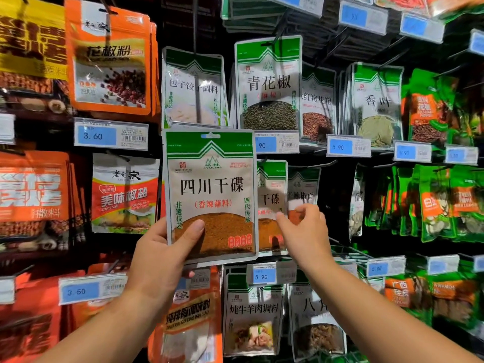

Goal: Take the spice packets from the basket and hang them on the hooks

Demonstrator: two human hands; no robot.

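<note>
To hang this one cleanly, I'd say the slot (210, 136) at twelve o'clock on the packet (212, 192) has to be brought level with the peg that carries the matching packets (271, 205). Those hang just behind it, at three o'clock. The front ones should be steadied so the peg's tip stands free, and the new packet then slid on square, label facing out. I can't make out the tip of that peg from here, so it wants finding first.

The left hand (167, 258) grips the packet at its seven o'clock corner. The thumb (195, 227) is pressed flat on the front over the brown powder window, and the other fingers are wrapped round behind. The packet stands upright, well in front of the rack, not yet on any peg.

The right hand (306, 231), at four o'clock from the packet, has loosely curled fingers reaching in at the lower part of the hung row. The fingertips seem to touch the packets there, but I can't tell whether they pinch one or merely push. The basket is out of sight
</note>
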